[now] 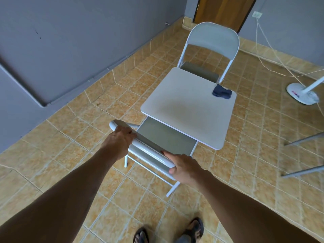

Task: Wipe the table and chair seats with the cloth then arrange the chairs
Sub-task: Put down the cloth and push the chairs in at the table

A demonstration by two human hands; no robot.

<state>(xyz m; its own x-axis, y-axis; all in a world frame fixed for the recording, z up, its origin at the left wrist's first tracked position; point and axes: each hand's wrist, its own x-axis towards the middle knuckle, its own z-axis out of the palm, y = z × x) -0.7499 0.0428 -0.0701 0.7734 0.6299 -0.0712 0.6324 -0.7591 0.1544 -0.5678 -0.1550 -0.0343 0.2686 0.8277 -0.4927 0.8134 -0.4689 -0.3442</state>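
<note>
A small white square table [184, 111] stands on the tiled floor. A crumpled dark blue cloth [221, 92] lies on its far right corner. The near white folding chair [164, 137] has its grey seat partly under the table's near edge. My left hand [119, 139] grips the left part of its backrest top, and my right hand [184, 167] grips the right part. A second white folding chair [212, 41] faces me on the far side, its seat partly under the table.
A white fan base [301, 93] with cords stands at the right. Grey metal legs [301, 155] of other furniture reach in from the right edge. A grey wall [70, 41] runs along the left, a wooden door [222, 11] at the back. My sandalled feet [168, 232] are below.
</note>
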